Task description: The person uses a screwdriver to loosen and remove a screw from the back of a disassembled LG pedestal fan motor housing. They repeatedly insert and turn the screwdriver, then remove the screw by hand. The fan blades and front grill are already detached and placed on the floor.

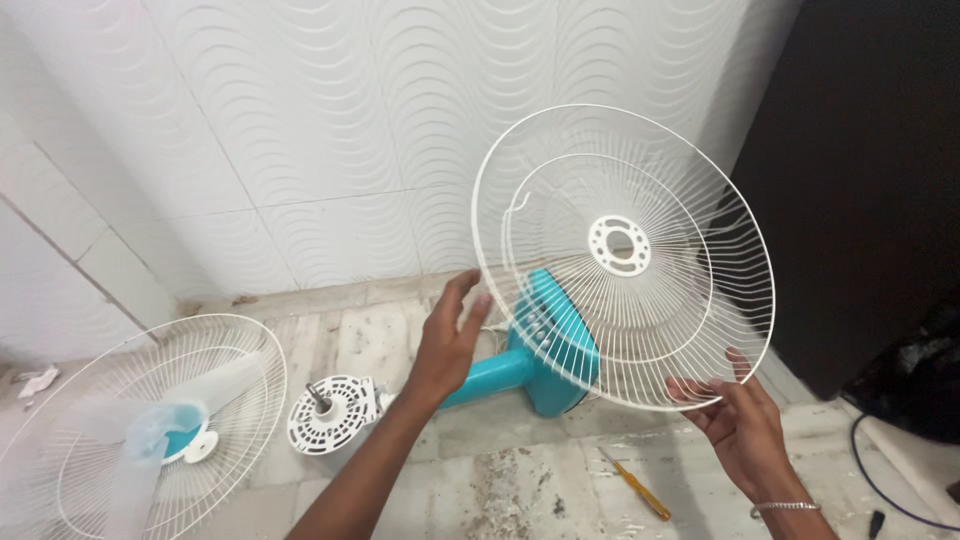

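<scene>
The person is holding a round white wire fan guard (625, 258) up in the air, above the stained grey stone floor (520, 470) and in front of the white wavy-patterned tiled wall (300, 120). The right hand (735, 415) is gripping the guard's lower rim, its fingers (700, 388) curling around and pinching the outer wire ring. The left hand (450, 335) is resting against the guard's left rim with its fingers (462, 290) spread and open, touching the ring rather than closing on it. Behind the guard, lying on the floor near the foot of the wall, is showing a turquoise plastic fan body with its neck (530, 355). Just to its left, a white vented motor housing with a metal shaft (330, 412) is sitting on the floor. Toward the floor's left edge, a second white wire guard (60, 450) is lying flat, carrying a pale translucent blue fan blade (150, 435). A yellow-handled screwdriver (637, 484) is lying on the floor between the two hands.
</scene>
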